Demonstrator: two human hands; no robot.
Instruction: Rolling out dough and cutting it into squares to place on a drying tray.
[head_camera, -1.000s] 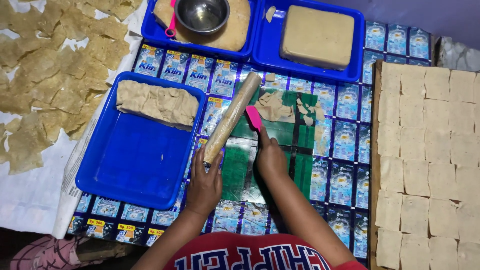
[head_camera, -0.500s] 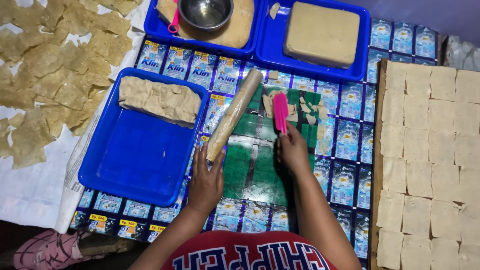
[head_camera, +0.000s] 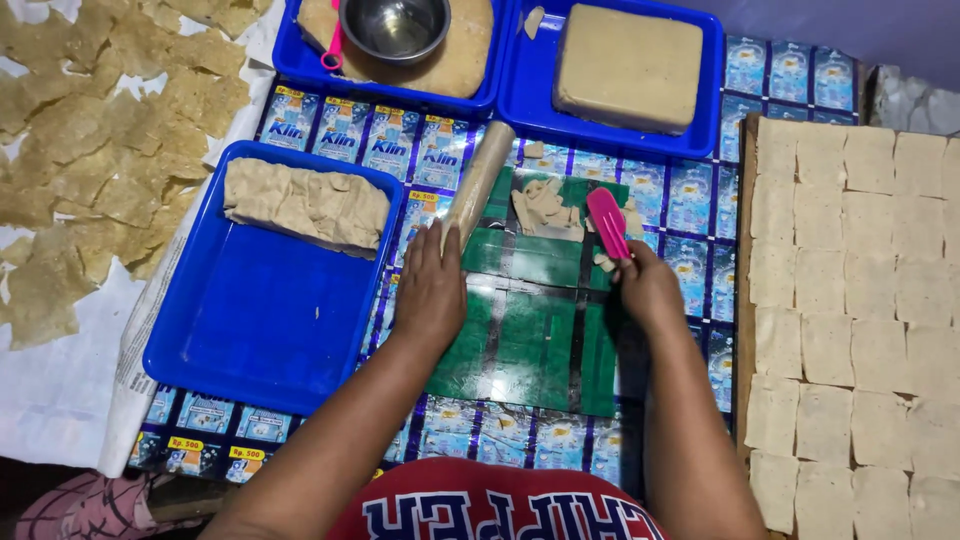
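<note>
My right hand (head_camera: 648, 288) grips a pink plastic scraper (head_camera: 607, 222), its blade up beside a small heap of pale dough scraps (head_camera: 545, 209) on the green plastic work sheet (head_camera: 530, 330). My left hand (head_camera: 430, 285) lies flat on the sheet's left edge, fingertips touching the lower end of a wooden rolling pin (head_camera: 479, 181) that lies slanted along the sheet.
A blue tray (head_camera: 250, 330) at left holds stacked dough sheets (head_camera: 305, 204). Two blue trays at the back carry a metal bowl (head_camera: 395, 25) and a dough block (head_camera: 628, 67). Cut dough squares (head_camera: 860, 300) cover a board at right; thin dried pieces (head_camera: 90, 150) lie at left.
My right hand moved the pink scraper rightward across the sheet, gathering the dough scraps into a heap. My left hand shifted up to the rolling pin's end.
</note>
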